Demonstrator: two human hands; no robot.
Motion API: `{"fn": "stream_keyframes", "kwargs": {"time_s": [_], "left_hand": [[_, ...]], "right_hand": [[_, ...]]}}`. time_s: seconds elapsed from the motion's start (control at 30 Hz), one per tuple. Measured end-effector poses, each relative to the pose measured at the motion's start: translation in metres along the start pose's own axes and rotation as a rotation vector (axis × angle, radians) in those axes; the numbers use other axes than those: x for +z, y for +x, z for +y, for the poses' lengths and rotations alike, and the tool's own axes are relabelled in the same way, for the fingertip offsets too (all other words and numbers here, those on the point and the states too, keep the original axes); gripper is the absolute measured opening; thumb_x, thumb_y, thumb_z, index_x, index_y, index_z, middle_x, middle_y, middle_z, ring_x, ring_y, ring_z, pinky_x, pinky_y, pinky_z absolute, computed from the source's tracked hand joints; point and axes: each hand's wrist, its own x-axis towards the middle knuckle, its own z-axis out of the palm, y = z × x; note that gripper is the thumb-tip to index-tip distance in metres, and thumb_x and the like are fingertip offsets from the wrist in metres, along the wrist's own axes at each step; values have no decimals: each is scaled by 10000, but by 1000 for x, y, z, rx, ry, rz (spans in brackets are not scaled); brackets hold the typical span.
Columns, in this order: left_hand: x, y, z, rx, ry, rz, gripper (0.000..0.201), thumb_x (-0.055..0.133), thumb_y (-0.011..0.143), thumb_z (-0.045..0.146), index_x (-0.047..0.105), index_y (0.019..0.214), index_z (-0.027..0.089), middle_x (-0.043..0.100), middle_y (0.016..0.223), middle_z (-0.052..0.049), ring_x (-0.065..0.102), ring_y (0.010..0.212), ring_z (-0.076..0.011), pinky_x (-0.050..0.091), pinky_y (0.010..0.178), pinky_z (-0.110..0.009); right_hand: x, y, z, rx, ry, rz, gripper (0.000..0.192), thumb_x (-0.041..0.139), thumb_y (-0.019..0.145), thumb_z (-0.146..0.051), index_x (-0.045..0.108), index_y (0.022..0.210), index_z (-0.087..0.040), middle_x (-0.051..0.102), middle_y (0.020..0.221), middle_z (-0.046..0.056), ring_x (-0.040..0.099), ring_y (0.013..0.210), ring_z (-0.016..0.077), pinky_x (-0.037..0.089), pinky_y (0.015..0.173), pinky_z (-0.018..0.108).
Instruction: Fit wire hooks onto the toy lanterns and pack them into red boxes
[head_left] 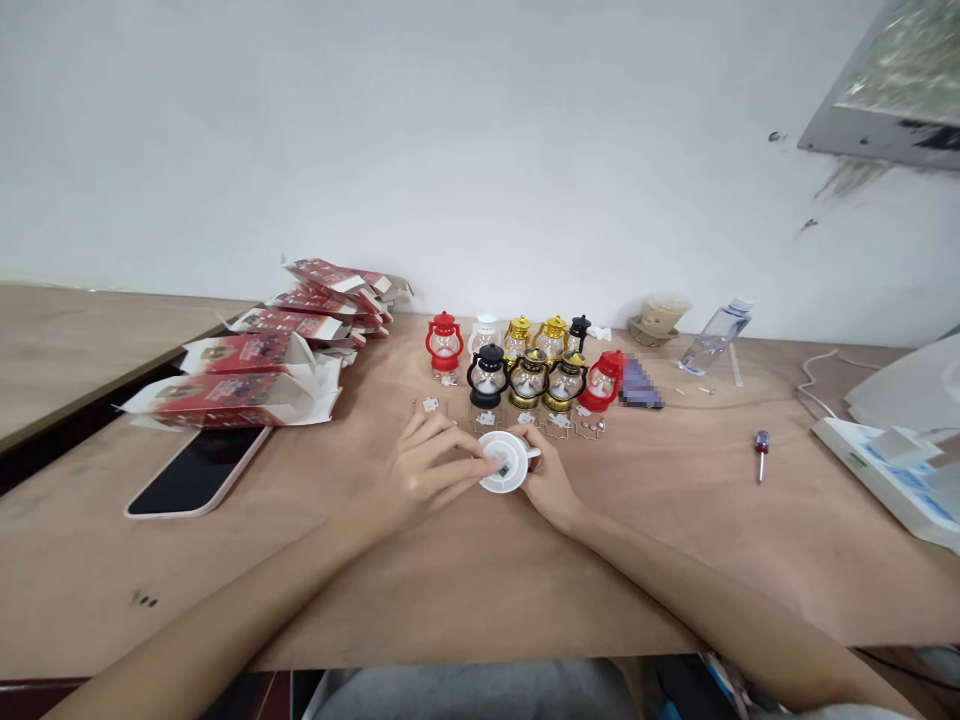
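While both hands, the left hand (pixel 427 470) and right hand (pixel 546 480), close their fingers around the little white lantern (pixel 507 461) at 6 o'clock from the lantern row (pixel 525 365), it looks light, so hold its round base.

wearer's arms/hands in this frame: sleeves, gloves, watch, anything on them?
Both forearms are bare up to the frame edge: no sleeves visible. Left hand and right hand have no gloves. No watch, bracelet or rings can be made out; the fingers are too small to check for markings.
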Motion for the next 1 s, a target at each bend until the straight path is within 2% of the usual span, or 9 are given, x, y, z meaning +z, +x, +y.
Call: {"fn": "stream_keyframes", "kwargs": {"time_s": [0.2,0.53,0.67,0.73,0.83,0.9,1.0], "left_hand": [[0,0,2,-74,6,12,205,565,850,133,632,996,259,606,764,-5,450,703,-124,303,640,-275],[-5,3,-2,-54,-115,-123,178,563,842,170,649,966,264,628,834,-16,482,716,-124,338,650,-279],[-5,4,-2,-89,-168,-86,210,560,840,185,643,1013,271,623,871,-19,506,724,-118,378,672,-278],[-3,1,-7,-178,-184,-25,221,544,852,187,639,1040,254,611,886,-29,516,755,-122,397,692,-277],[3,-7,-23,-421,-96,19,203,505,878,211,659,1008,231,607,865,-37,527,811,-147,396,726,-300],[9,-14,-37,-586,29,-75,197,500,880,248,678,965,232,616,870,-42,524,860,-184,371,749,-340],[20,-22,-54,-688,145,-352,209,513,874,325,686,973,265,626,946,-53,500,949,-239,334,775,-391]], "right_hand": [[1,0,1,8,18,-7,300,695,600,-260,518,834,-199,573,796,-23,506,726,144,393,666,256],[0,-1,-1,10,-14,-3,293,695,609,-302,511,818,-210,577,777,-25,512,712,147,406,651,257],[0,0,-2,0,-22,12,306,702,599,-322,509,809,-212,580,776,-22,517,714,151,415,661,265],[0,1,0,9,-7,30,312,707,592,-319,507,806,-212,581,774,-21,516,710,151,414,660,266],[0,2,4,38,26,59,334,722,568,-290,518,821,-213,589,796,-15,534,761,168,422,703,284],[0,3,7,58,47,78,355,727,555,-262,527,844,-215,606,835,-5,551,826,186,427,751,305],[0,3,10,76,62,95,371,721,551,-230,531,869,-216,625,884,6,562,888,200,432,786,325]]}}
